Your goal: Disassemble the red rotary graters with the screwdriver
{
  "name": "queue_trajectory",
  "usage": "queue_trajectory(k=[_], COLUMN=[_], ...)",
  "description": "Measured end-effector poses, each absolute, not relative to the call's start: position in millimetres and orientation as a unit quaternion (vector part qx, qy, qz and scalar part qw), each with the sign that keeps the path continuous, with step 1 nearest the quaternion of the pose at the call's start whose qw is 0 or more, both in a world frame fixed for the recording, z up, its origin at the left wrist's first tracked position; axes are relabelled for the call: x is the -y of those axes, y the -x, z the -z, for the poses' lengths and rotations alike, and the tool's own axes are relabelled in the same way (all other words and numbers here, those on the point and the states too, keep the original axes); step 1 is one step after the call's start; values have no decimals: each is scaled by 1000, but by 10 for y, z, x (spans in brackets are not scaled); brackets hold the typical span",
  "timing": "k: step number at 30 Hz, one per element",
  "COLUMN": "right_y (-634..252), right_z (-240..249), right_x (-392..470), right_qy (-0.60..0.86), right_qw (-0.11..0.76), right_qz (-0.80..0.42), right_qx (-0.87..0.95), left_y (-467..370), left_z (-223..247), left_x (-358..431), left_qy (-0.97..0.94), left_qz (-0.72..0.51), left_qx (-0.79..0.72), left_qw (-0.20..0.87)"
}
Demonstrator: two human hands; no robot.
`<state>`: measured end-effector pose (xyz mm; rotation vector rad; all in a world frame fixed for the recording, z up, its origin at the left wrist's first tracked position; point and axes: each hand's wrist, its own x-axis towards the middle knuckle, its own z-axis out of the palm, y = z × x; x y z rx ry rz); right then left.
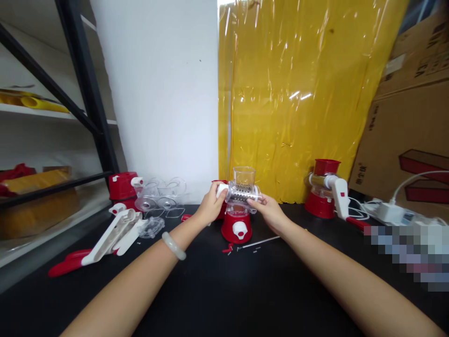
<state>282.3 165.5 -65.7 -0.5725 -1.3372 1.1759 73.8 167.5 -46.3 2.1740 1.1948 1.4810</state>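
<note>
In the middle of the head view stands a rotary grater with a red base, a clear hopper on top and a perforated metal drum lying across it. My left hand is closed around the white fitting at the drum's left end. At the right end, my right hand pinches the rim with thumb and fingers. A white knob faces me on the base. Small screws and a thin metal rod lie in front of it.
A second grater with a white crank stands at right, near a power strip and cardboard box. To the left are loose white-and-red cranks, clear housings, red bases and a shelf rack. Yellow plastic sheeting hangs behind.
</note>
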Motion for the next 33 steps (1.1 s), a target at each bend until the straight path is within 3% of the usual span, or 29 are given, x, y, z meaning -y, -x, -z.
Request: queue_trajectory(k=[28, 33], right_y=[-2841, -2830], right_z=[703, 662], right_x=[-1639, -1601], right_qy=[274, 280], right_qw=[584, 585], right_qz=[-471, -476], right_qx=[602, 594], left_y=[-755, -764], left_z=[539, 476], left_x=[-1689, -1503], left_qy=[-754, -702], left_qz=[-516, -579], left_qx=[-392, -412], left_qw=[110, -47])
